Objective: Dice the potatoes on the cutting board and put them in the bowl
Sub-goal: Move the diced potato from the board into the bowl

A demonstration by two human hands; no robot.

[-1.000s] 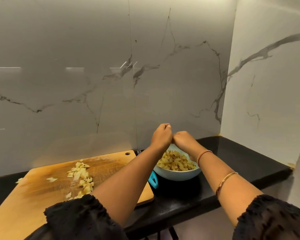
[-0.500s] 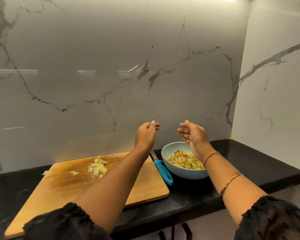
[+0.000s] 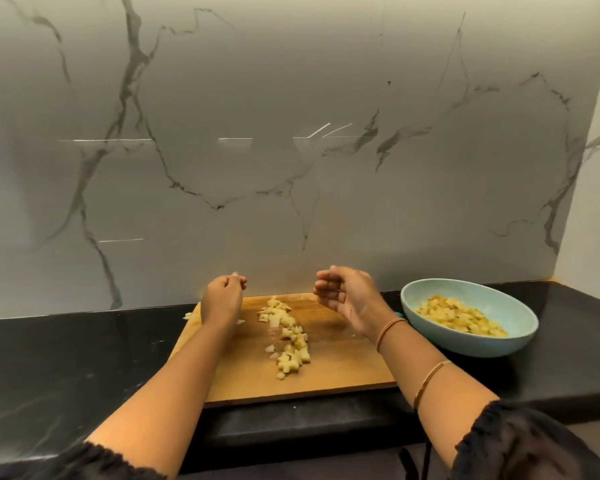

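Hovering above the cutting board (image 3: 340, 362), the left hand (image 3: 222, 299) is loosely curled with fingertips pinched on nothing visible, and the right hand (image 3: 347, 296) is cupped, empty. Diced potatoes (image 3: 288, 337) are strewn along the board's middle; more fill the bowl (image 3: 430, 341) just right of the board.

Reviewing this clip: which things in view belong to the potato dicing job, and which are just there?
Part of the job:
cutting board
diced potato on the board
bowl of potato pieces
left hand, right hand, both above the board

Just there:
black counter
marble wall
bangles
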